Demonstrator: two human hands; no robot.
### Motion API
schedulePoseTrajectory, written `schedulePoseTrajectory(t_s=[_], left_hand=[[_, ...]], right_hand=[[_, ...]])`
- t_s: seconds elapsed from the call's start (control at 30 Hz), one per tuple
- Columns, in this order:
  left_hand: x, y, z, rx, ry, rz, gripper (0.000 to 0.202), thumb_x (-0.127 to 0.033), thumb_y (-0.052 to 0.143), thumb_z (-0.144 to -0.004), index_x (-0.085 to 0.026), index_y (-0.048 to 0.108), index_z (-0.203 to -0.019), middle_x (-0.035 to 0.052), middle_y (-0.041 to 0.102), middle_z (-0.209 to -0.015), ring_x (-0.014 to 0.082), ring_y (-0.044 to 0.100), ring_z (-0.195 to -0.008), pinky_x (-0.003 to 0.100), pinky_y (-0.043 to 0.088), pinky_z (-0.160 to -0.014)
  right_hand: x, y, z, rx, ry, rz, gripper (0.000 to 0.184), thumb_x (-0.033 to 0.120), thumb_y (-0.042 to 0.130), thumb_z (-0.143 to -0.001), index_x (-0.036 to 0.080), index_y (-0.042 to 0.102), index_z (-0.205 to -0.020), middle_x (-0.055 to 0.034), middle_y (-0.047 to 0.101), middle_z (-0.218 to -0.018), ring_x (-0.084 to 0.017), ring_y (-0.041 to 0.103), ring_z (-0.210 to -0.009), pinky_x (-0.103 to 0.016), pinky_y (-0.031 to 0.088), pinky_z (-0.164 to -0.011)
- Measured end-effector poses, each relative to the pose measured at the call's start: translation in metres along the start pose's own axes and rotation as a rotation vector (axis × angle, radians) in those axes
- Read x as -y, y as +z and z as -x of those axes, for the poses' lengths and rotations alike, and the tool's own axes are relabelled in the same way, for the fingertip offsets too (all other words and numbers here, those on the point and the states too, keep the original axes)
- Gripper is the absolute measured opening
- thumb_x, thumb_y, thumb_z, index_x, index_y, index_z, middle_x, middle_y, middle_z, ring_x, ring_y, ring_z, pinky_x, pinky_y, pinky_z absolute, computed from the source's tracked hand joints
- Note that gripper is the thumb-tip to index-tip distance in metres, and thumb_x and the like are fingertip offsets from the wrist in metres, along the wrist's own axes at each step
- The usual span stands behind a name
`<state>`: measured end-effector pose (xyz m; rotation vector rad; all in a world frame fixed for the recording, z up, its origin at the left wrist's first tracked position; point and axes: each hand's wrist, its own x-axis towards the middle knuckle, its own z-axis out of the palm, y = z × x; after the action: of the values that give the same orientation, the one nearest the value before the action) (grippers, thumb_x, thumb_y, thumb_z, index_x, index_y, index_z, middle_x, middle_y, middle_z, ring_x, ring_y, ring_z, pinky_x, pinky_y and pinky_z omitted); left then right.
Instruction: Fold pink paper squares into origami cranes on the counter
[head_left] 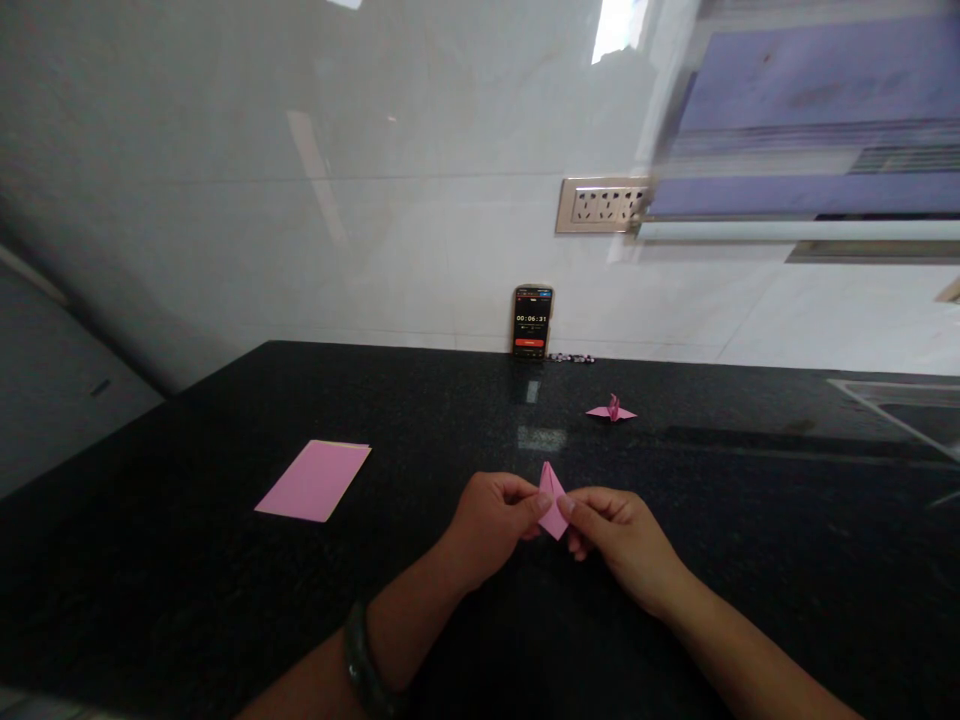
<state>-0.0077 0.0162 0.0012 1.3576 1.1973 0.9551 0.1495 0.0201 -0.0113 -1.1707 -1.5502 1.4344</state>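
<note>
Between my two hands is a small piece of folded pink paper, shaped like a narrow diamond with a slit down its upper half. My left hand pinches its left edge, thumb on top. On the right edge, my right hand pinches it the same way. The fingers beneath the paper are partly hidden. Behind my right hand a finished pink paper crane stands on the counter with its wings spread. Off to the left lies a stack of pink paper sheets.
A phone showing a running timer leans upright against the tiled wall, with a beaded strap beside it. The dark counter runs along the wall. A socket panel sits above; a stove-like edge shows at right.
</note>
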Motion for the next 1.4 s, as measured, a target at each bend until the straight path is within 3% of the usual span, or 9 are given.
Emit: schedulePoseTrajectory(t_s=[0.77,1.0,1.4], left_hand=[[0.0054,0.0013,-0.0026,-0.036,-0.01,-0.037,0.026,-0.035,0.053,-0.068,-0.012,0.061,-0.06,0.0012,0.055,-0.05,0.0099,0.048,-0.043,0.02,0.036,-0.042],[0.0015,-0.0003,-0.0022,-0.004,-0.069,0.002,0.023,-0.033,0.056,-0.065,-0.012,0.062,-0.058,0.0021,0.056,-0.05,0.0102,0.049,-0.043,0.021,0.038,-0.043],[0.007,0.0023,-0.0016,0.033,0.044,-0.019,0.022,-0.033,0.056,-0.068,-0.012,0.063,-0.064,0.0028,0.06,-0.058,0.011,0.051,-0.052,0.021,0.037,-0.048]], right_hand=[[0.0002,-0.0012,-0.0015,0.004,-0.016,0.118,0.029,0.035,0.048,-0.078,0.013,0.06,-0.062,0.0019,0.05,-0.047,-0.007,0.042,-0.043,-0.019,0.032,-0.043],[-0.0005,-0.0021,-0.0027,0.021,-0.008,0.105,0.027,0.032,0.049,-0.077,0.013,0.06,-0.061,0.0019,0.05,-0.047,-0.007,0.043,-0.043,-0.019,0.033,-0.043],[0.0018,-0.0004,-0.0016,0.072,0.023,0.049,0.021,0.031,0.054,-0.072,0.014,0.056,-0.061,0.0042,0.048,-0.046,-0.006,0.041,-0.04,-0.018,0.029,-0.041]])
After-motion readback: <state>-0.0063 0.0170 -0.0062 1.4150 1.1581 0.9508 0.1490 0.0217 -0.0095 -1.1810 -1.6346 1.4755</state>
